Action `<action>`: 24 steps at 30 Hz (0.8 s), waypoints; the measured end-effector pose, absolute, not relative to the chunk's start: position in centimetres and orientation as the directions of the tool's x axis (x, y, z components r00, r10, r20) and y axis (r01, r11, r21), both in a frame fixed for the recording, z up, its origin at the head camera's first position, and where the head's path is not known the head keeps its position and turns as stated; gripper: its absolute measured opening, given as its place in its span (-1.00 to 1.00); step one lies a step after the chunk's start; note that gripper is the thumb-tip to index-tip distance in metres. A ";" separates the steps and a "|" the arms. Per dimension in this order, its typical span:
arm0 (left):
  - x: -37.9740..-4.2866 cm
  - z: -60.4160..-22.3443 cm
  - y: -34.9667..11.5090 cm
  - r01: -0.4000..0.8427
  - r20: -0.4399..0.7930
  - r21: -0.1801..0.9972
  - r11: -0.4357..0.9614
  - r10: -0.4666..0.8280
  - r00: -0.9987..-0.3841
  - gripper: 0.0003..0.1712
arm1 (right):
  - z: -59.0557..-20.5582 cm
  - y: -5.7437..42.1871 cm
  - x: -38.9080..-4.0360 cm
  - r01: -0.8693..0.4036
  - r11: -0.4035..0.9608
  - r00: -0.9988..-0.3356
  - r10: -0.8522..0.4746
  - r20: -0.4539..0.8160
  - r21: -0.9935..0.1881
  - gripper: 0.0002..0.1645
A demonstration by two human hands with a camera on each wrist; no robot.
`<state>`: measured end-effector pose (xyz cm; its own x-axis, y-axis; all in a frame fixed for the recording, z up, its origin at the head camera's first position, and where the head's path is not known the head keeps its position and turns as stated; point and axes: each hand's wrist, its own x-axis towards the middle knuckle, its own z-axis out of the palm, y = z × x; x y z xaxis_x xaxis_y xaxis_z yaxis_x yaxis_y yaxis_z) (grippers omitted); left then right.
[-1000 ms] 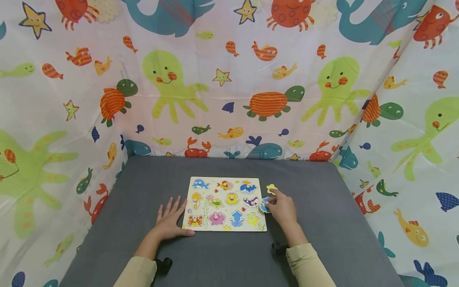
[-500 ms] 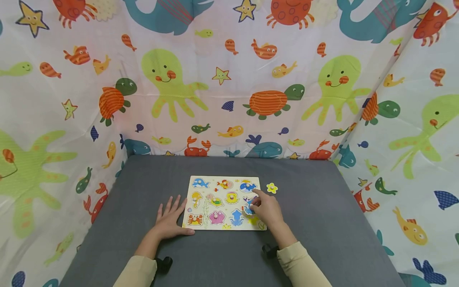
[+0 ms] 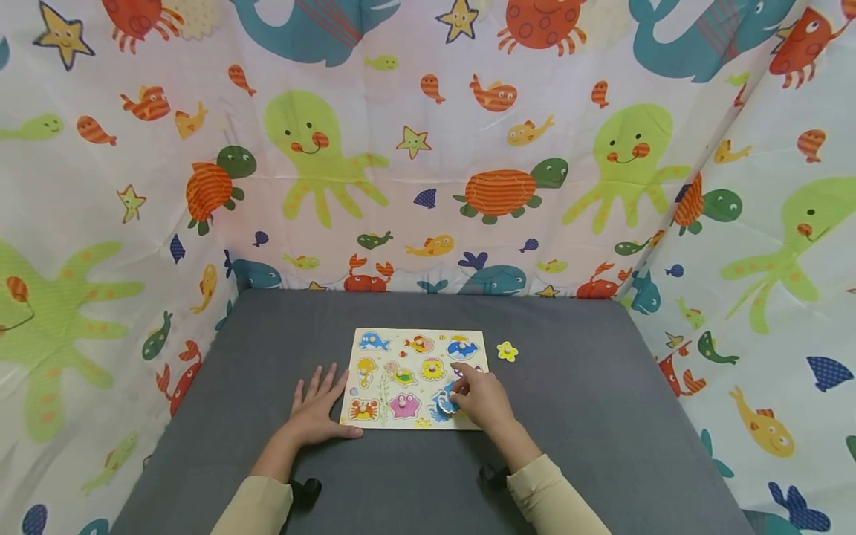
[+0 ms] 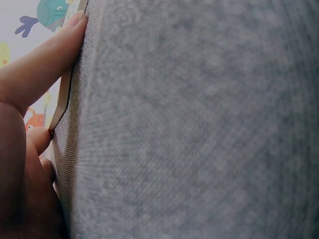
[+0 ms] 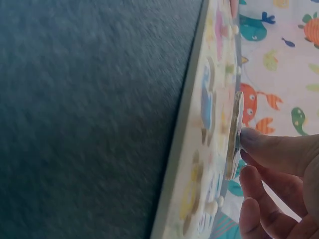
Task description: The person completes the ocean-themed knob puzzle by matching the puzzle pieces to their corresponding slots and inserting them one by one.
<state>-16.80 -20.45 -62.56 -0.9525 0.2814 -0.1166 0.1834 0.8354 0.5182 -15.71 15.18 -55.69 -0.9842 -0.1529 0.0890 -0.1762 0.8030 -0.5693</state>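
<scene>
A wooden knob puzzle board [image 3: 418,357] with sea-animal pictures lies on the grey table. My left hand [image 3: 316,410] rests at its left side, fingers spread; the thumb [image 4: 55,47] touches the board's edge in the left wrist view. With thumb and fingertips, my right hand [image 3: 487,403] pinches a blue puzzle piece [image 3: 444,402] by its top. In the right wrist view this thin piece [image 5: 235,142] hovers just above the board, apart from it. It overlaps the blue squid picture in the head view. The piece's exact shape is hard to make out.
A yellow star-shaped puzzle piece [image 3: 507,351] lies on the table [image 3: 568,334] just right of the board. Fabric walls [image 3: 414,186] printed with sea animals stand behind and on both sides. Black straps with small devices sit at both wrists.
My right hand has carried the blue puzzle piece leftward, from the board's right edge to over the squid picture. The left hand has stayed in place.
</scene>
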 end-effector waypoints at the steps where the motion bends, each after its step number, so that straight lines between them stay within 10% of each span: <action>1: -16.8 -62.5 -20.4 0.185 -0.115 0.522 0.833 0.283 -0.952 0.57 | -55.7 15.1 -15.6 -0.180 0.801 -0.983 -0.159 0.088 -0.571 -0.31; 24: -16.3 -61.1 -20.2 0.180 -0.127 0.535 0.825 0.289 -0.949 0.53 | -57.1 13.1 -16.0 -0.207 0.806 -0.977 -0.203 0.069 -0.555 -0.32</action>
<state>-16.29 -20.17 -61.10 -0.9489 0.2889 -0.1269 0.1797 0.8254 0.5351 -15.98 13.13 -57.13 -0.9767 -0.2030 0.0690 -0.2067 0.8060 -0.5546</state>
